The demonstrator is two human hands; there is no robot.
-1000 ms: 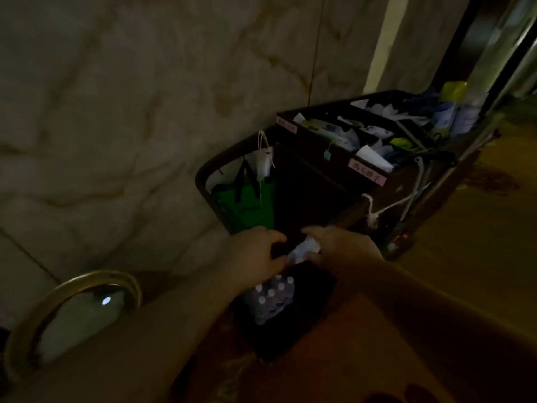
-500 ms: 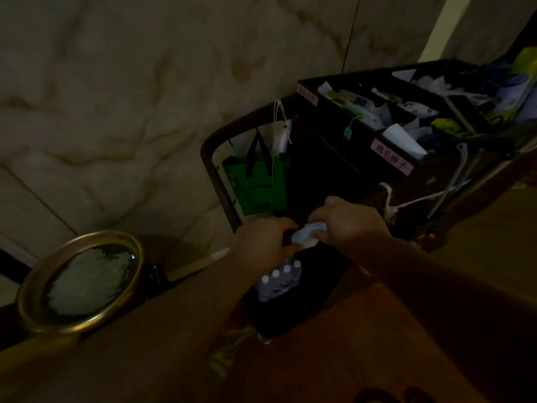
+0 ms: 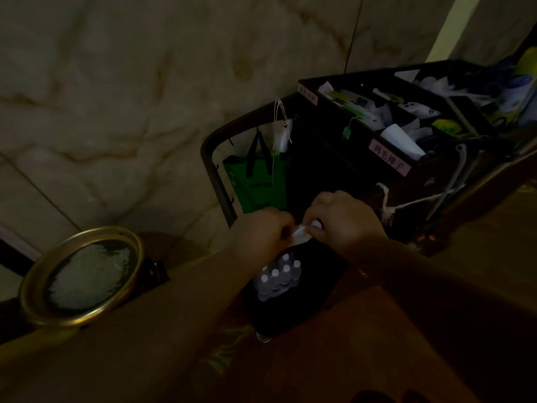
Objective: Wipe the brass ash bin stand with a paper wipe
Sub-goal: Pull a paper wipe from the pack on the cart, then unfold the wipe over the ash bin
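Note:
The brass ash bin stand [image 3: 29, 289] sits at the lower left by the marble wall, its round gold rim ringing a bed of pale sand. A small white paper wipe [image 3: 300, 232] is pinched between both hands in the middle of the view. My left hand [image 3: 261, 231] grips its left end and my right hand [image 3: 343, 219] grips its right end. Both hands hover beside the dark housekeeping cart [image 3: 215, 175], well to the right of the ash bin and apart from it. The scene is dim.
The cart's top trays [image 3: 430, 167] hold papers, packets and cloths. A green bag [image 3: 258, 184] hangs on its curved handle. A pack of water bottles [image 3: 279, 276] sits on the cart's low shelf under my hands. Patterned carpet [image 3: 334, 359] covers the floor.
The view has swung left and down, so the ash bin shows more fully and the cart sits further right. Both hands stayed together on the wipe and rose slightly in view.

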